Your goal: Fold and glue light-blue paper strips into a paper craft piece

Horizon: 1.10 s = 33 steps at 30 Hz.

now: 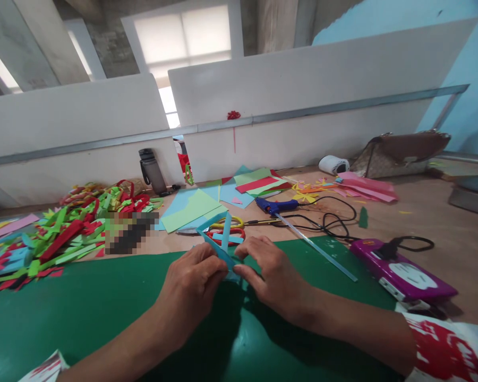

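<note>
Between my hands, just above the green mat point(115, 313), is a folded piece of light blue paper point(219, 245) with strips sticking up. My left hand point(195, 276) pinches its lower left part between thumb and fingers. On the other side, my right hand point(266, 270) grips the lower right edge with thumb and forefinger. Part of the paper is hidden behind my fingers. Right behind it lie scissors with red handles point(242, 232) and a pair with yellow handles point(236, 222).
A blue glue gun point(276, 206) with a long clear glue stick point(318, 248) lies behind my right hand. Its cord runs near a purple power strip point(402, 270). Cut paper strips point(67, 233) pile up at left. Coloured sheets point(195, 209), a bottle point(153, 172) and a handbag point(402, 154) stand farther back.
</note>
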Each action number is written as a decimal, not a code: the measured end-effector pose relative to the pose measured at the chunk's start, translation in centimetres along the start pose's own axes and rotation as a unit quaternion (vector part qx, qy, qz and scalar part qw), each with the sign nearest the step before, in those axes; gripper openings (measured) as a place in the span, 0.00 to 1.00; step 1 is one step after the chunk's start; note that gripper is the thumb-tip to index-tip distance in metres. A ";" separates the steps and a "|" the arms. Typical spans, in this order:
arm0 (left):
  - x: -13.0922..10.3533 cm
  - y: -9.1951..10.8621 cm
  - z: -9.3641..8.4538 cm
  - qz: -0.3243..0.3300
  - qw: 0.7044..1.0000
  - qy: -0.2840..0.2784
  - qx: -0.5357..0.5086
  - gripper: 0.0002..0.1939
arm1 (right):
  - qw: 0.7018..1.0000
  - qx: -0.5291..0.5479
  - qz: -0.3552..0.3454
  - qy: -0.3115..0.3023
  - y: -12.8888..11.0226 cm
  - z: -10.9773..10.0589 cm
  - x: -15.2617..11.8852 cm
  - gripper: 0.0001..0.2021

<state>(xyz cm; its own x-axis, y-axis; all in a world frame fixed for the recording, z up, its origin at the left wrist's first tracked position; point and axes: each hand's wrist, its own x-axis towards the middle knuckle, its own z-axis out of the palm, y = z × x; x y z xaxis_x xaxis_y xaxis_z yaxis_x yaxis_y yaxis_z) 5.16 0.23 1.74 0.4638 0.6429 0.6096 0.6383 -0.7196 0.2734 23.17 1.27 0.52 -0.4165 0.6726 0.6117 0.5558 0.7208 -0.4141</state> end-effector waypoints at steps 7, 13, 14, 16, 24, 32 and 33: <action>-0.1 -0.1 0.0 0.001 1.000 0.009 0.005 0.07 | 0.999 -0.029 -0.029 -0.033 0.3 0.2 0.0 0.07; -0.2 -0.1 0.2 0.014 0.998 0.017 0.055 0.09 | 0.992 -0.096 -0.059 -0.049 0.3 0.2 0.0 0.10; -0.2 0.0 0.2 0.022 0.997 0.021 0.067 0.10 | 0.991 -0.103 -0.064 -0.049 0.4 0.2 0.0 0.10; -0.2 0.2 0.2 0.041 0.994 0.030 0.096 0.11 | 0.989 -0.118 -0.074 -0.050 0.4 0.3 0.0 0.09; 0.1 1.5 -0.6 0.113 0.972 0.078 0.193 0.12 | 0.982 -0.148 -0.106 -0.053 0.6 0.5 -0.3 0.08; 0.2 0.9 -0.4 0.088 0.980 0.069 0.162 0.10 | 0.983 -0.139 -0.111 -0.054 0.2 0.3 -0.3 0.09; 0.2 0.8 -0.3 0.086 0.981 0.070 0.160 0.10 | 0.983 -0.136 -0.110 -0.057 0.2 0.3 -0.3 0.09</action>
<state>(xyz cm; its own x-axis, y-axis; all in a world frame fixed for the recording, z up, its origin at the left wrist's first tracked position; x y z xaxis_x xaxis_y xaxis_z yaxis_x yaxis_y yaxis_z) 5.57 -0.36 2.34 0.5073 0.4597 0.7289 0.7285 -0.6806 -0.0777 23.21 1.31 0.04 -0.6176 0.5308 0.5803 0.6086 0.7899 -0.0747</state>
